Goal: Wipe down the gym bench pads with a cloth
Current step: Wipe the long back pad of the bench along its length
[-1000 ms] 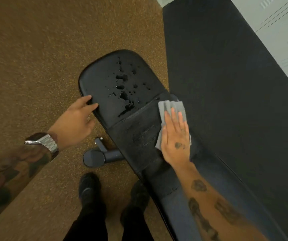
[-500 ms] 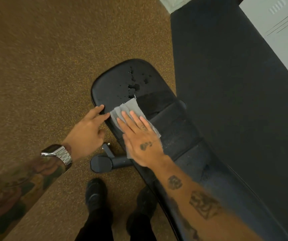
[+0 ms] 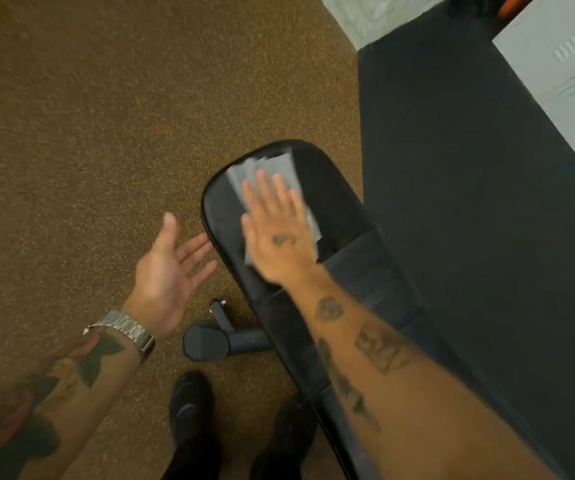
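Fingers of the right hand lie straight and spread, pressing a grey cloth flat on the rounded end pad of the black gym bench; nothing is gripped. The cloth sits near the pad's far left edge, partly under the palm. Beside the pad's left rim, the left hand is open, palm up, fingertips at or just short of the rim, a metal watch on its wrist. Two black shoes stand on brown speckled flooring
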Demonstrator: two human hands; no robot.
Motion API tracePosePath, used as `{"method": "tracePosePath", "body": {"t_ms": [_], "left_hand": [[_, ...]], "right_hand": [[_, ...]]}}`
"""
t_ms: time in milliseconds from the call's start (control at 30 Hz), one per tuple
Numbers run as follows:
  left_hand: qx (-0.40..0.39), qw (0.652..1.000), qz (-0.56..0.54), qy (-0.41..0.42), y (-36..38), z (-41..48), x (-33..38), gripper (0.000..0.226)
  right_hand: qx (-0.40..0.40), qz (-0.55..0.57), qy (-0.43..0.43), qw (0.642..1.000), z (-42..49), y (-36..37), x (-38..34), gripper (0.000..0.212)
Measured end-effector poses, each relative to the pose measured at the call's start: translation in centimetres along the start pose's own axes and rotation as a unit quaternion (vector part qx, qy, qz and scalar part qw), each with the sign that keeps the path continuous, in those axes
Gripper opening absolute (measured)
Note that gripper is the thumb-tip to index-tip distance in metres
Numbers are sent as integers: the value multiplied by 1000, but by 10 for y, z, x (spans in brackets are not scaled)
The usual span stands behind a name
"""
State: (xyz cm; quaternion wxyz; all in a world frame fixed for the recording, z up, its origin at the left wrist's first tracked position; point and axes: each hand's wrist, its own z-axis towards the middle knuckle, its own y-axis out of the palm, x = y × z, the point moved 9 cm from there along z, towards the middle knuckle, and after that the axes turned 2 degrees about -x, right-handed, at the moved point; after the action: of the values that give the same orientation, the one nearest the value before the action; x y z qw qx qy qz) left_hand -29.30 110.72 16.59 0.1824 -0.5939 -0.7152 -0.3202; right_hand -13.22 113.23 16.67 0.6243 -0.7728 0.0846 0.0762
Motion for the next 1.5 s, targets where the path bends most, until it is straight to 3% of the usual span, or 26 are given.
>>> {"method": "tracePosePath", "body": {"t_ms": [100,233,400,500,633,767,867,967,1033,1167,1300,1400,1500], "left_hand": [[-19,996,-78,-40,-8,6,-5,86],[-40,989,-122,-70,-12,9,-9,93],[-69,983,-143,-92,-11,10,-13,91],[-78,979,-161,-100,-13,13,-17,88],[-95,979,-143,-110,-15,9,-22,88],[-86,983,-100,-127,-25,2,-30,83],[-32,994,-13,-103,-51,0,-25,80],[8,990,123,-76,-75,-4,-19,72],[12,986,150,-73,-84,-7,-18,67],[-7,983,159,-87,-89,-13,-20,59],[-3,986,138,-96,-79,-15,-27,58],[2,988,117,-97,-69,-17,-29,56],[-7,989,112,-99,-61,-18,-31,56]], "right_hand": [[-12,-19,-97,995,-41,16,-37,56],[-7,-36,-120,992,-80,14,-15,52],[57,-26,124,990,-41,-18,103,54],[47,71,188,978,15,-29,122,53],[15,56,98,994,92,-41,84,43],[-50,-45,-77,995,117,-21,-1,41],[-69,-68,-202,974,87,-7,-60,43],[-114,-107,-341,927,21,13,-93,39],[-156,-115,-386,902,-30,24,-92,38],[-202,-97,-447,866,-89,27,-69,32],[-171,-160,-500,834,-59,23,-74,36],[-125,-170,-465,860,0,17,-94,38],[-121,-150,-340,920,67,11,-92,48]]}}
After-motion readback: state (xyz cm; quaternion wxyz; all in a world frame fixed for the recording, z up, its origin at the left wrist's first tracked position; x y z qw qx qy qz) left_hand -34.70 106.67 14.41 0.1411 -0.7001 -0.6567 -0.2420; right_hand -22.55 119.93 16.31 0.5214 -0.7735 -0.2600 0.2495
